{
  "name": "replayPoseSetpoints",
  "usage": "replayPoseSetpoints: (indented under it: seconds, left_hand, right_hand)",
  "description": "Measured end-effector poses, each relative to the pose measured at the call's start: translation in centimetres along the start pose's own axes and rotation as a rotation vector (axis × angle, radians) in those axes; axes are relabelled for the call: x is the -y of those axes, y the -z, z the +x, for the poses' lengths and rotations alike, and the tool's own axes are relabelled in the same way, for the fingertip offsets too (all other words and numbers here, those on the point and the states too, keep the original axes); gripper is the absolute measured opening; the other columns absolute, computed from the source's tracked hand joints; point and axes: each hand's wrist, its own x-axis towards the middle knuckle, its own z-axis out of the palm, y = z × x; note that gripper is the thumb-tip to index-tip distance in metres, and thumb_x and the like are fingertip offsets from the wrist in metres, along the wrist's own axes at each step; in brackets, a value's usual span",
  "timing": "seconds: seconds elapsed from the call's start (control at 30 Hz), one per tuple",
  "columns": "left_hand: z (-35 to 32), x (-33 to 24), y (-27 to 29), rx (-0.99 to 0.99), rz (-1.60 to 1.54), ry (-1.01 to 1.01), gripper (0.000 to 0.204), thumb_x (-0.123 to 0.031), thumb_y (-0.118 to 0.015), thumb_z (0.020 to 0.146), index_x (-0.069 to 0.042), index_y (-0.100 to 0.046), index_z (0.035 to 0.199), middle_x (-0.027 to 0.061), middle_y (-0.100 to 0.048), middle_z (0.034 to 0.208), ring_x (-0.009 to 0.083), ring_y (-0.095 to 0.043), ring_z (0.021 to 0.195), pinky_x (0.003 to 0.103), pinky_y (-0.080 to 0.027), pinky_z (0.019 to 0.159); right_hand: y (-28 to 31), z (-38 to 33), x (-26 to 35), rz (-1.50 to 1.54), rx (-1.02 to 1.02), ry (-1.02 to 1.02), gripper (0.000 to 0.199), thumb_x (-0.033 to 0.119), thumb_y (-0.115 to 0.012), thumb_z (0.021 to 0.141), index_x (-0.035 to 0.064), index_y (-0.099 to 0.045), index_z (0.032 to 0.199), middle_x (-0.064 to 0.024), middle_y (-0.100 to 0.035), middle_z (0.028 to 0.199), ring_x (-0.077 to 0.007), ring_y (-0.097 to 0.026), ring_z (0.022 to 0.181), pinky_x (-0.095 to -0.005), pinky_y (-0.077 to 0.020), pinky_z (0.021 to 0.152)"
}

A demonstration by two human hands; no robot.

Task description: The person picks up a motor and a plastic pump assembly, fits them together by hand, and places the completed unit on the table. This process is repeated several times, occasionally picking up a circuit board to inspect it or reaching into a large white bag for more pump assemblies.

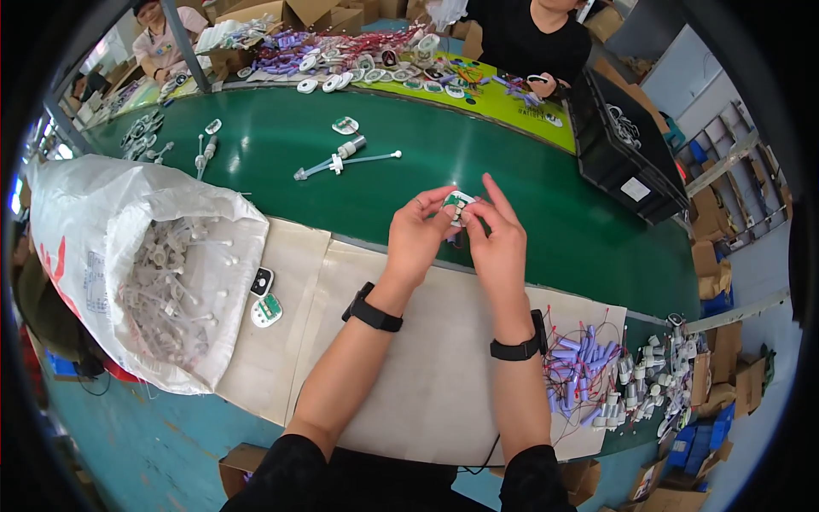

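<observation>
Between my hands is a small white plastic cover with a green circuit board (pixel 457 204), held over the near edge of the green belt. My left hand (pixel 413 239) pinches its left side with thumb and fingers. The fingertips of my right hand (pixel 497 243) press on its right side, with one finger sticking up. Beyond my hands, on the belt, lies a motor unit with pale plastic tubes (pixel 343 156). Near it sits another white cover with a green board (pixel 345 125). Two more pieces, a black-faced one (pixel 263 281) and a green-board one (pixel 267 311), lie left of my left arm.
An open white sack of clear plastic parts (pixel 243 290) stands left. Purple batteries with red wires (pixel 584 363) and small motors (pixel 648 375) are heaped right. A black crate (pixel 623 175) stands at the far right. Across the green belt (pixel 529 230), a person in black (pixel 537 43) handles parts.
</observation>
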Motion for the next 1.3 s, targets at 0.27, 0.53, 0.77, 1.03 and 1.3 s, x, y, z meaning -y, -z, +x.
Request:
replayPoseSetpoints:
  seconds: [0.27,0.53,0.77,1.03,1.3]
  left_hand:
    - [8.2,-0.7,0.2,-0.008,0.094,0.073,0.038,0.000,-0.057,0.094,0.003,-0.051,0.132,0.0097,-0.067,0.107,0.0179,-0.068,0.093,0.031,-0.061,0.080]
    - [20.2,0.9,3.6,-0.052,0.227,0.160,0.042,0.001,-0.057,0.093,0.000,-0.052,0.134,0.0120,-0.067,0.111,0.0196,-0.070,0.089,0.033,-0.062,0.073]
    - [21.5,-2.2,10.8,0.004,1.227,-0.128,0.032,-0.013,-0.059,0.095,-0.001,-0.064,0.124,0.0119,-0.070,0.110,0.0225,-0.069,0.096,0.034,-0.055,0.078]
    - [-6.3,-9.1,3.9,0.338,1.056,-0.301,0.029,-0.011,-0.065,0.092,0.000,-0.066,0.119,0.0188,-0.069,0.114,0.0297,-0.067,0.105,0.036,-0.051,0.093]
    - [-23.5,-1.6,10.2,0.256,1.392,-0.397,0.051,-0.004,-0.064,0.089,-0.002,-0.049,0.138,0.0222,-0.042,0.148,0.0421,-0.037,0.139,0.048,-0.031,0.114]
  right_hand:
    - [6.7,0.8,0.9,-0.163,0.027,-0.110,0.053,0.011,-0.070,0.088,0.0084,-0.052,0.137,-0.0194,-0.023,0.160,-0.0323,-0.048,0.133,-0.0411,-0.0477,0.102]
    - [13.6,0.5,5.2,-0.106,-0.283,-0.046,0.029,0.007,-0.066,0.091,0.0032,-0.065,0.120,-0.0137,-0.045,0.149,-0.0263,-0.054,0.127,-0.0377,-0.0486,0.100]
    - [13.7,-0.2,8.0,-0.116,-0.328,0.007,0.025,0.006,-0.064,0.092,0.0018,-0.067,0.116,-0.0129,-0.051,0.144,-0.0245,-0.056,0.123,-0.0353,-0.0492,0.098]
    - [13.1,-2.0,10.7,-0.080,-0.355,0.210,0.019,0.007,-0.067,0.088,0.0044,-0.069,0.107,-0.0148,-0.062,0.127,-0.0310,-0.060,0.118,-0.0373,-0.0471,0.098]
    - [19.7,-9.4,9.5,-0.237,-0.012,-0.119,0.024,0.012,-0.065,0.091,0.0041,-0.066,0.114,-0.0148,-0.069,0.107,-0.0242,-0.071,0.089,-0.0325,-0.0572,0.077]
